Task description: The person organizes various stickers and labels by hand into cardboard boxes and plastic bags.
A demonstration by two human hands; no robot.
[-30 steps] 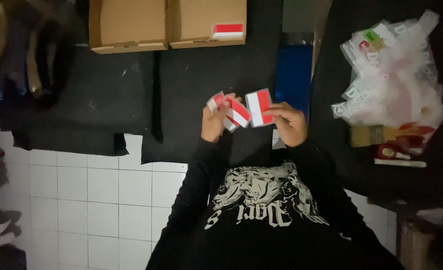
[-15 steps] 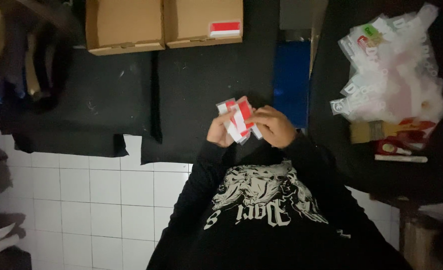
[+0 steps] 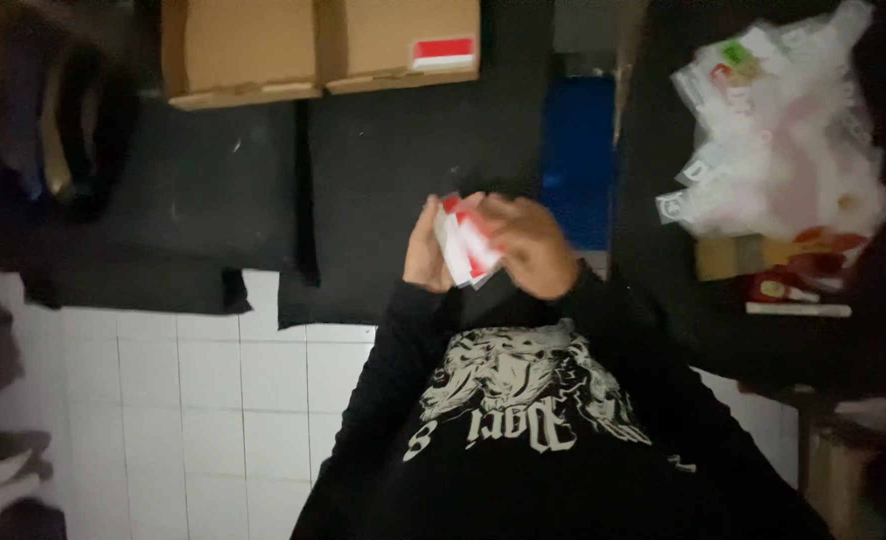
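Both hands meet at chest height over the black mat [image 3: 413, 180]: left hand [image 3: 425, 250] and right hand [image 3: 531, 245] fingers closed around a red-and-white card stack [image 3: 466, 250] held upright between them.

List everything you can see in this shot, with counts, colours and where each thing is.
Red-and-white cards: a small stack, count unclear, held between both hands.
Cardboard boxes: two, brown, top edge; the right one bears a red-and-white label.
Black mats: several, spread over the white tiled floor.
Blue panel: one, behind the hands.
Clear plastic bags: a heap, upper right.
Left hand: on the stack's left side.
Right hand: covering the stack's right side.
Black sleeves and printed shirt: bottom centre.
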